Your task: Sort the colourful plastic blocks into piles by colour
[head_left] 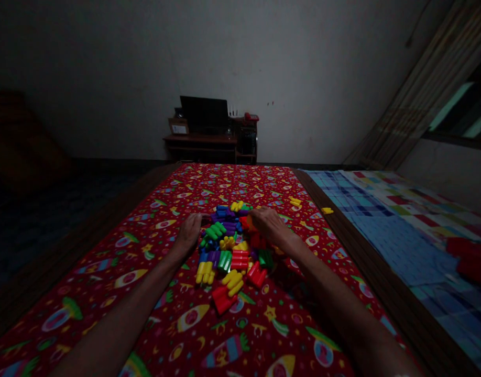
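A heap of plastic building blocks (pixel 228 227) in several bright colours lies on a red patterned cloth (pixel 154 309). On the heap's left side is my left hand (pixel 190 229), its fingers reaching towards the purple and blue blocks (pixel 223 212); nothing shows in it. My right hand (pixel 269 224) bends over the right side, fingers curled down at an orange block (pixel 249 223); its fingertips are partly hidden. Nearer to me are a red block (pixel 223 299), a yellow block (pixel 233 283) and a green block (pixel 225 261).
Two yellow blocks lie apart on the right, one on the cloth (pixel 295 201) and one by its edge (pixel 327 211). Blue checked bedding (pixel 397 251) spreads on the right. Against the far wall stands a desk (pixel 201 139) with a dark monitor (pixel 204 112).
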